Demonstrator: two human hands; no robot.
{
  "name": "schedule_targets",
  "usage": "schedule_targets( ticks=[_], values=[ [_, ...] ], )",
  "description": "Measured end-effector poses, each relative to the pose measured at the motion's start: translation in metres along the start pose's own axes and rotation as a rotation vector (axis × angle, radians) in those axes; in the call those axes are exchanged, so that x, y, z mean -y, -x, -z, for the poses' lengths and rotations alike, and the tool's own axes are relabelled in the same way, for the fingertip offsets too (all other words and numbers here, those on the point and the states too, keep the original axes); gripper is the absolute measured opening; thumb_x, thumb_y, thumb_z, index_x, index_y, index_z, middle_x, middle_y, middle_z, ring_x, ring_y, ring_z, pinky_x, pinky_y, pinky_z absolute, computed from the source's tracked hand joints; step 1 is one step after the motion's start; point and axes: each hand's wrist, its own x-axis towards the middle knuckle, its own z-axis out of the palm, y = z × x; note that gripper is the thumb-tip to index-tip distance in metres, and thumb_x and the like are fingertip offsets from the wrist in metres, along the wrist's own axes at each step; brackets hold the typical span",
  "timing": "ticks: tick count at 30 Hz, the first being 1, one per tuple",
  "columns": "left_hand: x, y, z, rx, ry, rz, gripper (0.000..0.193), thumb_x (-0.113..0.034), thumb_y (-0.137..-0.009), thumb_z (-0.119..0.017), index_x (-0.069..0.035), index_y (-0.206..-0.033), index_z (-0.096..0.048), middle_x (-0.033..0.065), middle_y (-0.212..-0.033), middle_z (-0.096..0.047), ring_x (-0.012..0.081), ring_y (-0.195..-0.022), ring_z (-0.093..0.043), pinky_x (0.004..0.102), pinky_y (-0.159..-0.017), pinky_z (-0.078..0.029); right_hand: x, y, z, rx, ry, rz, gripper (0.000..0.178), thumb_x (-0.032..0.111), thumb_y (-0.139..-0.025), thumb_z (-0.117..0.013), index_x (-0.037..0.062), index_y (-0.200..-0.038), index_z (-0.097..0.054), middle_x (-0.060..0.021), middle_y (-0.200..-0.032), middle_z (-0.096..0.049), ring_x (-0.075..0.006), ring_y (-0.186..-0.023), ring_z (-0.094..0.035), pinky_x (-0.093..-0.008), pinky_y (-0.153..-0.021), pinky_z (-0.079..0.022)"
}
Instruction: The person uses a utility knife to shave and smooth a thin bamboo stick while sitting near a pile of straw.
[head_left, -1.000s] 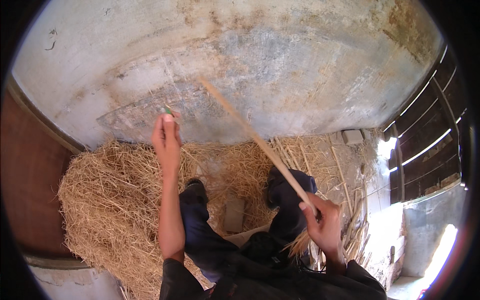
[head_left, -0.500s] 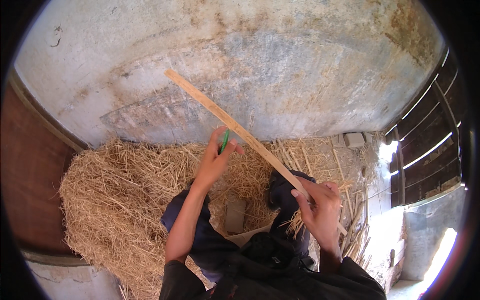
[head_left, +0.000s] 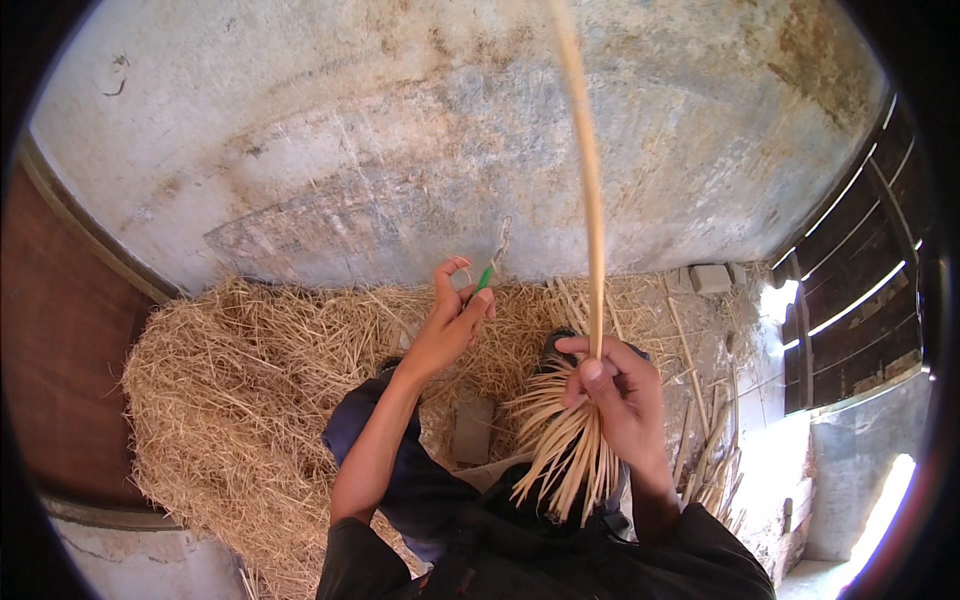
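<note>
My right hand grips a long pale bamboo strip between thumb and fingers near its lower end. The strip stands nearly upright, its top reaching the upper edge of the view. Below the grip, a fan of thin pale splints spreads over my lap; how they join the strip is hidden behind my fingers. My left hand is closed around a slim green object, pointed at its upper end, held apart from the strip; its kind is unclear.
A large straw heap lies to my left. A stained wall rises in front. A block sits between my legs, and another block by the wall. Loose sticks lie at right, near dark boards.
My right hand has turned the bamboo strip from a leftward slant to nearly upright, and the fan of splints now shows. My left hand has moved slightly right with the green object.
</note>
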Motion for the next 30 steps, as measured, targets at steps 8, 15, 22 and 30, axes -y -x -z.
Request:
schedule_targets(
  ticks=[8,15,22,30],
  values=[
    [-0.004,-0.001,0.01,-0.075,-0.08,-0.005,0.052,-0.03,-0.117,-0.054,-0.015,-0.162,-0.033,0.0009,-0.094,-0.06,0.0065,-0.063,-0.043,0.0262,-0.057,-0.038,-0.012,-0.009,-0.004,0.037,-0.148,0.038,0.032,0.022,-0.115,-0.057,-0.0018,-0.133,-0.07,-0.0026,-0.081,-0.07,-0.007,-0.074,-0.064,-0.0241,-0.07,-0.05],
    [-0.045,0.003,0.008,-0.178,0.093,-0.274,0.048,-0.041,-0.115,-0.058,-0.006,-0.148,-0.056,-0.0043,-0.084,-0.053,0.0027,-0.055,-0.034,0.0256,-0.051,-0.032,-0.02,-0.038,0.016,0.04,0.107,0.077,0.031,0.023,-0.114,-0.06,-0.0014,-0.13,-0.073,0.0006,-0.078,-0.064,-0.0061,-0.072,-0.061,-0.0252,-0.067,-0.049],
    [-0.088,0.001,-0.017,-0.149,0.358,-0.305,0.041,-0.033,-0.11,-0.069,-0.003,-0.138,-0.065,-0.0041,-0.087,-0.065,0.0011,-0.049,-0.033,0.0229,-0.045,-0.028,-0.025,-0.077,0.013,0.43,-0.072,-0.025,0.034,0.027,-0.116,-0.057,0.0006,-0.13,-0.072,-0.0022,-0.083,-0.068,-0.0092,-0.078,-0.067,-0.0277,-0.074,-0.052],
    [-0.063,-0.005,-0.004,-0.314,0.267,-0.395,0.034,-0.02,-0.107,-0.073,-0.004,-0.135,-0.062,-0.0018,-0.093,-0.069,0.0015,-0.049,-0.037,0.0233,-0.043,-0.028,-0.062,-0.127,0.006,0.808,-0.291,-0.164,0.039,0.033,-0.117,-0.054,0.0006,-0.132,-0.071,-0.001,-0.079,-0.062,-0.0122,-0.081,-0.065,-0.0324,-0.079,-0.054]
  ],
)
